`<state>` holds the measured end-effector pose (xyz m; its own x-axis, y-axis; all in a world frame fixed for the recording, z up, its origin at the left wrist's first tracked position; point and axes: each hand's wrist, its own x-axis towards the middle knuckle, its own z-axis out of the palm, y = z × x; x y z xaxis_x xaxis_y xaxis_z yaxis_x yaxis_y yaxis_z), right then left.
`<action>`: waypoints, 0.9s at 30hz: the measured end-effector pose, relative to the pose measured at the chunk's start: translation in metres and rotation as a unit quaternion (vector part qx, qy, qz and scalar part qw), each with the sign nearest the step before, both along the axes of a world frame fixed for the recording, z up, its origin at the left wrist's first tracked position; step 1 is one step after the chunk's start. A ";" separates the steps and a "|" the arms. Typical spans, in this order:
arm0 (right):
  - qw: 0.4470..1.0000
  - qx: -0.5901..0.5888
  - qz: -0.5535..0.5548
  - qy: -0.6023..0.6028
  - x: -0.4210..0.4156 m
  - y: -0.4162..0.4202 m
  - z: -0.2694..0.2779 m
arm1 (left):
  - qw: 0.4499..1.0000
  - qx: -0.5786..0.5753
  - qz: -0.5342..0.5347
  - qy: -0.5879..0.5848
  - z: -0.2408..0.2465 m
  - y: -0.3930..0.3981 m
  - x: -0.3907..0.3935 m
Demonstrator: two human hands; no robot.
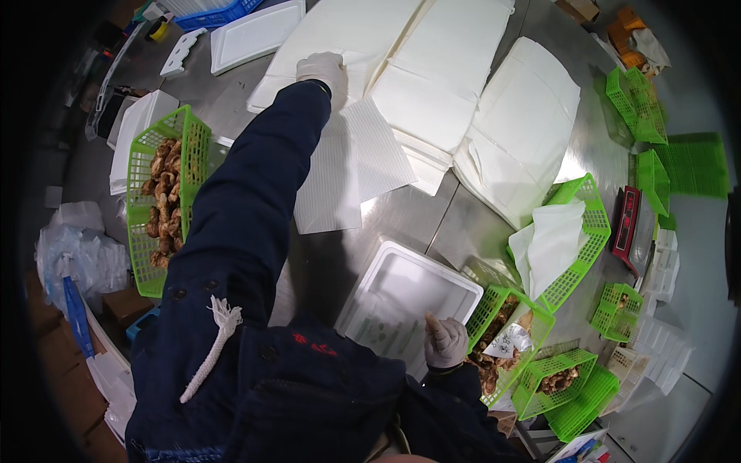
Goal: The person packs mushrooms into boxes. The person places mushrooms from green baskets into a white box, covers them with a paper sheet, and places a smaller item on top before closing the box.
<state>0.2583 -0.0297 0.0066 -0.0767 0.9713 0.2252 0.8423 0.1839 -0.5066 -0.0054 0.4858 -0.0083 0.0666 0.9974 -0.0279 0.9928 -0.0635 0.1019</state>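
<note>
My left hand (321, 69), in a pale glove, reaches far forward onto stacked white paper sheets (428, 75). Its fingers are curled and their tips hidden, so a grip on a sheet cannot be made out. Just below it, loose ribbed sheets (353, 168) lie fanned over the metal table. My right hand (446, 341), also gloved, is at the right side of a white foam box (425, 272), one finger extended over the box and the others curled. Whether it grips the rim is unclear. Inside the box, pale greenish marks show on the bottom.
Green plastic baskets of brown mushrooms stand at left (168, 202) and beside my right hand (503, 347); the latter holds a paper tag with writing. White sheets hang over another green basket (579, 231). A red digital scale (628, 223) sits at right, a foam lid (257, 35) at upper left.
</note>
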 end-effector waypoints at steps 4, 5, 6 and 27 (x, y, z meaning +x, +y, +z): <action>1.000 -0.012 -0.002 0.013 0.000 -0.002 0.001 | 0.990 0.100 0.026 -0.097 0.029 0.007 -0.017; 1.000 -0.023 -0.001 0.012 0.001 -0.003 -0.003 | 0.982 0.150 0.007 -0.112 0.039 0.005 -0.023; 1.000 -0.003 -0.002 0.006 0.000 -0.003 -0.003 | 0.974 0.185 -0.004 -0.135 0.058 0.000 -0.020; 0.580 -0.131 -0.077 0.801 -0.068 0.010 0.106 | 0.656 -0.207 -0.254 -0.680 0.175 -0.374 0.035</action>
